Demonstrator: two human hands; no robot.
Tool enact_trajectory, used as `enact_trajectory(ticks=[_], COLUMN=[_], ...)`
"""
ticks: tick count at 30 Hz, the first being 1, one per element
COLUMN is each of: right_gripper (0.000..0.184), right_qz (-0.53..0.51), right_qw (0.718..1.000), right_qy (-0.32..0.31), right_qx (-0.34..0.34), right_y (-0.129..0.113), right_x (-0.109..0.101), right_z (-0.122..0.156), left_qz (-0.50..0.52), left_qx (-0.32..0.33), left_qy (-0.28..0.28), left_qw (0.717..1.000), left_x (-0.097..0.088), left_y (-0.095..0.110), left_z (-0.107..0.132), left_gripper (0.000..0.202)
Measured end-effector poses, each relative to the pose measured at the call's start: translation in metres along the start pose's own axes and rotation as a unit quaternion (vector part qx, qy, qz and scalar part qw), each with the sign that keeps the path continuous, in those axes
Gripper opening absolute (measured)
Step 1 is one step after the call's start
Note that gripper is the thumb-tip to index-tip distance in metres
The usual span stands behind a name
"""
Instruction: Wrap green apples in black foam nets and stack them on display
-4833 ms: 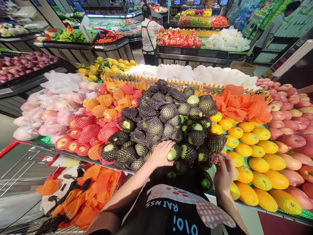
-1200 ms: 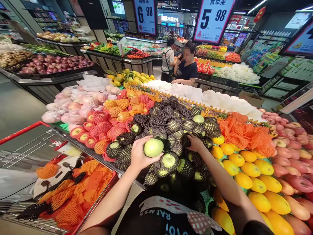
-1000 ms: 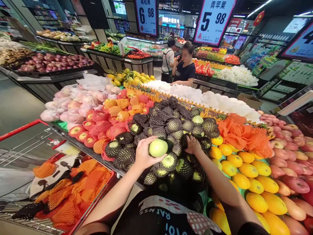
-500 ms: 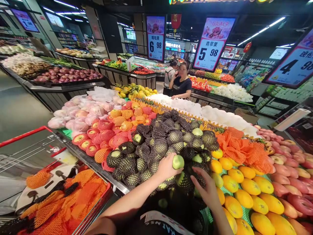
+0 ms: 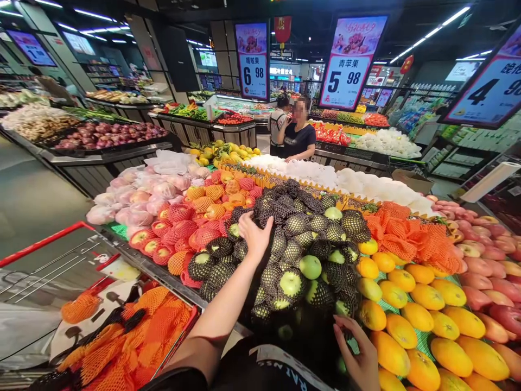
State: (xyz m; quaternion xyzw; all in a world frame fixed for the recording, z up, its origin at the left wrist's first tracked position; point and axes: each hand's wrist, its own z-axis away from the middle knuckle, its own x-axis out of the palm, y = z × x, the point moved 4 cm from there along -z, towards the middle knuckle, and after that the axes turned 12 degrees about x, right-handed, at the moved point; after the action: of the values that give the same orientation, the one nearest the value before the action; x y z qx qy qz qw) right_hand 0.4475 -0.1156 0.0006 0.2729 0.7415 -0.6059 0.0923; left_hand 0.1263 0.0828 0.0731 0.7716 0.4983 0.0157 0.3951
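My left hand [image 5: 255, 234] reaches over the pile of green apples in black foam nets [image 5: 291, 225], thumb and fingers spread, with nothing seen in its grasp. Its fingertips are by netted apples on the pile's left side; whether they touch is hard to tell. A bare green apple [image 5: 310, 267] lies on the pile to the right of that hand. Just below it sits a netted apple [image 5: 290, 283] with its green top showing. My right hand [image 5: 358, 350] hovers low at the pile's front right, fingers apart and holding nothing, near the yellow melons [image 5: 391, 353].
Red-netted apples [image 5: 179, 212] and bagged fruit [image 5: 138, 195] lie to the left. Orange empty nets [image 5: 411, 233] and red apples [image 5: 488, 271] are at the right. A red-handled cart [image 5: 44, 244] holding orange nets stands front left. Two people [image 5: 299, 138] stand beyond the display.
The bare green apple has left my left hand and rests on the pile. That hand has moved left and away, opening. My right hand has dropped lower and nearer to me.
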Motion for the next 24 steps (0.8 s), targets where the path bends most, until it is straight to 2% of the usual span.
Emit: enact_trajectory(ticks=[2, 4, 7, 8, 9, 10, 11, 13, 14, 15, 16, 17, 18, 21, 22, 24], right_gripper=[0.017, 0.017, 0.020, 0.021, 0.024, 0.028, 0.035, 0.052, 0.058, 0.061, 0.060, 0.057, 0.053, 0.045, 0.044, 0.046], right_qz=[-0.005, -0.013, -0.041, -0.061, -0.090, -0.132, -0.185, -0.300, -0.346, -0.377, -0.395, -0.404, -0.412, -0.449, -0.448, -0.403], right_qw=[1.000, 1.000, 0.997, 0.995, 0.990, 0.981, 0.967, 0.916, 0.885, 0.857, 0.835, 0.820, 0.810, 0.786, 0.794, 0.839], right_qy=[0.002, 0.002, 0.002, 0.001, -0.004, -0.017, -0.042, -0.111, -0.139, -0.156, -0.161, -0.159, -0.157, -0.160, -0.148, -0.106], right_qx=[0.012, 0.025, 0.060, 0.083, 0.110, 0.139, 0.171, 0.242, 0.279, 0.315, 0.348, 0.373, 0.387, 0.393, 0.384, 0.351], right_y=[-0.002, -0.004, -0.006, -0.007, -0.007, -0.008, -0.009, -0.014, -0.016, -0.017, -0.018, -0.018, -0.018, -0.019, -0.019, -0.018], right_x=[0.002, 0.003, 0.004, 0.005, 0.006, 0.009, 0.014, 0.029, 0.037, 0.044, 0.050, 0.055, 0.059, 0.064, 0.063, 0.059], right_z=[0.002, 0.001, -0.005, -0.007, -0.010, -0.013, -0.015, -0.017, -0.016, -0.014, -0.011, -0.009, -0.007, -0.013, -0.021, -0.046], left_qz=[0.033, 0.069, 0.117, 0.156, 0.229, 0.310, 0.387, 0.501, 0.531, 0.546, 0.549, 0.542, 0.526, 0.483, 0.469, 0.424], left_qx=[0.002, 0.025, 0.041, 0.043, 0.038, 0.024, 0.001, -0.046, -0.066, -0.086, -0.104, -0.122, -0.137, -0.164, -0.167, -0.164], left_qy=[-0.054, -0.080, -0.089, -0.119, -0.176, -0.257, -0.350, -0.515, -0.569, -0.602, -0.618, -0.620, -0.616, -0.574, -0.554, -0.517], left_qw=[0.998, 0.994, 0.988, 0.980, 0.957, 0.915, 0.853, 0.694, 0.624, 0.576, 0.553, 0.553, 0.570, 0.640, 0.667, 0.726], left_x=[0.006, 0.003, -0.016, -0.023, -0.026, -0.028, -0.028, -0.031, -0.032, -0.032, -0.031, -0.029, -0.025, -0.011, -0.004, 0.012], left_y=[-0.013, -0.014, 0.007, 0.018, 0.031, 0.044, 0.057, 0.080, 0.087, 0.091, 0.091, 0.089, 0.085, 0.070, 0.066, 0.059], left_z=[-0.011, -0.012, 0.008, 0.020, 0.034, 0.050, 0.069, 0.106, 0.121, 0.132, 0.139, 0.144, 0.145, 0.139, 0.134, 0.124], left_gripper=[0.033, 0.023, 0.021, 0.024, 0.027, 0.031, 0.034, 0.042, 0.046, 0.049, 0.051, 0.052, 0.053, 0.058, 0.059, 0.058])
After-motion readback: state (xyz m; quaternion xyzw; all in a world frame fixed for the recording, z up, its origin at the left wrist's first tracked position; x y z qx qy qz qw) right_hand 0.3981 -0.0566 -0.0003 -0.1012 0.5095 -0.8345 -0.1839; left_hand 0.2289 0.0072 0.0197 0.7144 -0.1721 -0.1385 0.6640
